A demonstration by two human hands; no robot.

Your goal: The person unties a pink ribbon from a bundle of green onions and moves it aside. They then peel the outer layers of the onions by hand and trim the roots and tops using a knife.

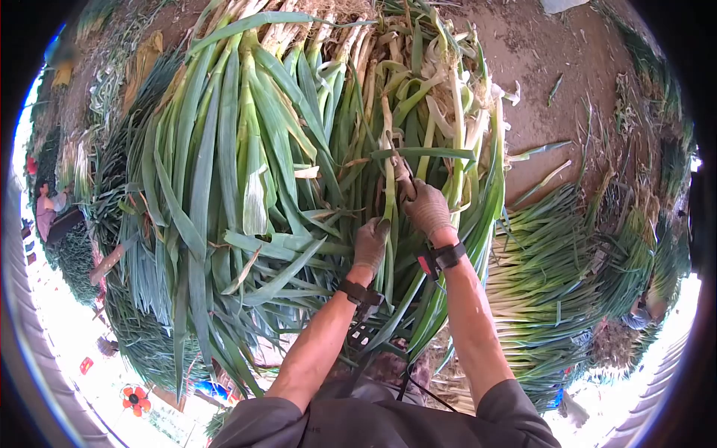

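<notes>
A large heap of long green onions fills the space before me, roots and pale stems at the far end, leaves hanging toward me. My gloved left hand is closed round the leafy part of one green onion stalk at the near side of the heap. In my gloved right hand is a narrow, brownish hand tool; its tip points away from me and lies against the same stalk. I cannot tell the tool's exact kind. Some yellowed, peeling stems droop just beyond my right hand.
More green onions lie in a bed to the right, pale ends toward the left. Bare brown ground with leaf scraps shows at the upper right. Another person is at the far left, near further piles.
</notes>
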